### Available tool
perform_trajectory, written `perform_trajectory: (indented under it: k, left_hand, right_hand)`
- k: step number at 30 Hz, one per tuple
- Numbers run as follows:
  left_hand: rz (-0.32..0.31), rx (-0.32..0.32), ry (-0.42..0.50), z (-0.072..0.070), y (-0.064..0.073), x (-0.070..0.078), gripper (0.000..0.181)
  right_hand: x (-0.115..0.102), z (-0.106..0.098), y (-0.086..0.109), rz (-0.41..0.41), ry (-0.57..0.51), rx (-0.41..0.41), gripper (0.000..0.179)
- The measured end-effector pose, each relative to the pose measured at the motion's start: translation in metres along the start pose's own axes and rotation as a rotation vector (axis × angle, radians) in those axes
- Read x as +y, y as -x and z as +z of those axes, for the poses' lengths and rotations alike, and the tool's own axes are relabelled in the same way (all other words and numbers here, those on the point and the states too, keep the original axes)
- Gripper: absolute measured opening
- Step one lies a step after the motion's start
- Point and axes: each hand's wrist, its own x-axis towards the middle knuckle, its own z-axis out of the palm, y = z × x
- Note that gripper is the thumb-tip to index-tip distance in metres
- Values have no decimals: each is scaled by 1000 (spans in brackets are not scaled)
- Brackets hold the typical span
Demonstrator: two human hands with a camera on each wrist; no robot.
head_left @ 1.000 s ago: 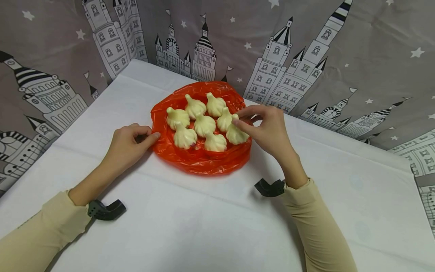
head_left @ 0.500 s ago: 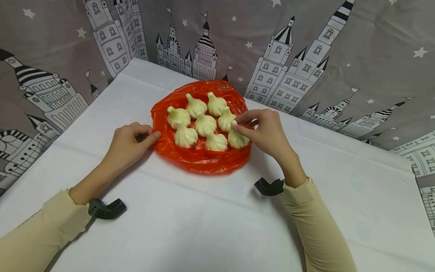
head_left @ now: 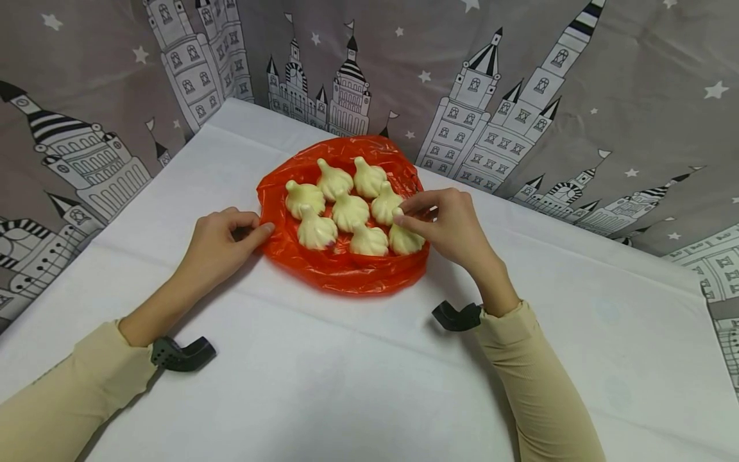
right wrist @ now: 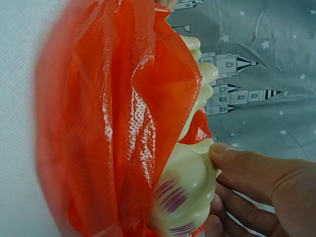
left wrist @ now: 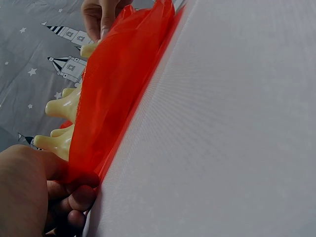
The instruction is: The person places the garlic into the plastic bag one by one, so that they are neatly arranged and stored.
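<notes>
An open red plastic bag [head_left: 346, 279] lies on the white cloth with several pale garlic bulbs inside, stems mostly upward. My left hand [head_left: 222, 240] pinches the bag's left rim, thumb inside and fingers outside, as the left wrist view shows. At the right side of the bag, my right hand [head_left: 453, 221] pinches the stem of a garlic bulb [head_left: 406, 239] between thumb and fingers. That bulb [right wrist: 185, 170] shows purple streaks in the right wrist view and sits inside the bag's right edge. Another bulb [head_left: 387, 206] stands just left of my right fingertips.
The white cloth [head_left: 323, 378] covers the table all round the bag. Behind it hangs a grey curtain [head_left: 519, 58] with printed castles and stars. Dark wrist mounts stick out from the left sleeve [head_left: 104, 366] and right sleeve [head_left: 537, 366].
My right hand has lowered slightly with the garlic bulb, which now sits a little deeper at the bag's right edge. My left hand stays on the rim.
</notes>
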Motion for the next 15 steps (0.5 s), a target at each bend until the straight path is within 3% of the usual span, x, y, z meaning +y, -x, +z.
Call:
perform_trajectory:
  k: [15]
  left_hand:
    - [2,-2,-8,0,0,2,20]
  right_hand:
    - [-2,0,1,-95,13,-9,16]
